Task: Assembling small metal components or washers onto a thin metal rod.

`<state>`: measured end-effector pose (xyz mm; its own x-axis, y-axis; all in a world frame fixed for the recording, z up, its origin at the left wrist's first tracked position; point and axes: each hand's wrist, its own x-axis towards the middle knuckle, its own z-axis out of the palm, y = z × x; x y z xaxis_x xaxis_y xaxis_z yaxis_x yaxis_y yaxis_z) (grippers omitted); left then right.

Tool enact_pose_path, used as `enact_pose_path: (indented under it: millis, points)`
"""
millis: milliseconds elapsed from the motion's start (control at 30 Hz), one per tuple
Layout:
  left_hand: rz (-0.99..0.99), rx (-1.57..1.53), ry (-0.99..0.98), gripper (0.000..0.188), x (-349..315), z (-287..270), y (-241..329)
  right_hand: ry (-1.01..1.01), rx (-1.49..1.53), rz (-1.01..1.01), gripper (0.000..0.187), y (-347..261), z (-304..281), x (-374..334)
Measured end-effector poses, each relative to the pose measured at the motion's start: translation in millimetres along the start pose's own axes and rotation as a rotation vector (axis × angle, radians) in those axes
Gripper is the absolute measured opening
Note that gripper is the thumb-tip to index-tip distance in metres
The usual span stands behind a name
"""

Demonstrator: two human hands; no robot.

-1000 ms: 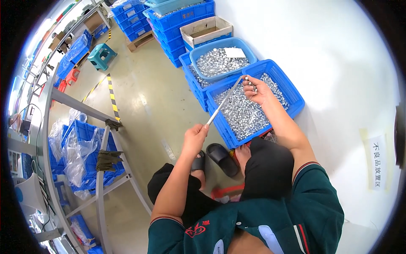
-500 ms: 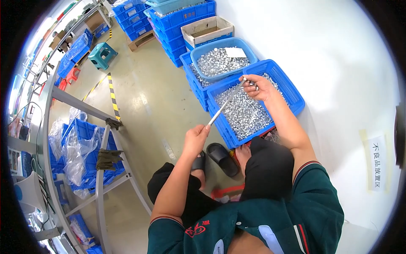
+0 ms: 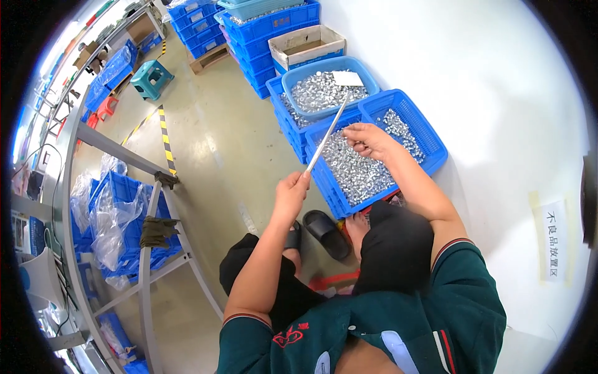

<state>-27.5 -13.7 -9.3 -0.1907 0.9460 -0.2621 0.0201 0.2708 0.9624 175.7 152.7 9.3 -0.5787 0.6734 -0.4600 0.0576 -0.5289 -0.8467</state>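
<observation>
My left hand [image 3: 291, 193] is closed round the lower end of a long thin rod [image 3: 325, 142], pale at the grip and greyer toward its tip. The rod slants up and away, its tip free in front of the light blue tub. Over the blue basket [image 3: 441, 144] is my right hand [image 3: 369, 141], fingers curled and thumb drawn in; whether it holds anything I cannot make out. Many small silvery metal parts [image 3: 361, 177] lie in the basket beneath it, some in a separate heap beyond my right wrist.
Beyond the basket stands a light blue tub [image 3: 286, 93] of similar parts with a white card on top. Behind are an open carton [image 3: 277, 47] and stacked blue crates [image 3: 252, 53]. A metal frame [image 3: 146, 280] rises at left; a slipper [image 3: 327, 234] lies by my foot.
My right hand has come away from the rod's tip and moved slightly left and nearer. The rod has swung steeper, its tip now higher. My left hand has hardly shifted.
</observation>
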Motion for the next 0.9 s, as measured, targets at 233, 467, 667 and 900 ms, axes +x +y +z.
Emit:
enact_pose_path:
  millis: [233,467,667,900]
  points:
    - [0.028,0.022,0.013,0.033,0,-2,-8,0.067,0.402,0.024,0.023,-4,-21,4]
    - [0.055,0.101,0.015,0.034,-1,-3,-10,0.077,0.522,-0.118,0.017,-5,-26,0]
    - [0.039,0.18,-0.021,0.035,-7,-3,-1,-0.082,0.768,-0.133,0.02,-12,-39,1]
    - [0.021,0.237,-0.042,0.035,-5,-4,-6,-0.131,0.697,-0.118,0.024,-13,-34,-3]
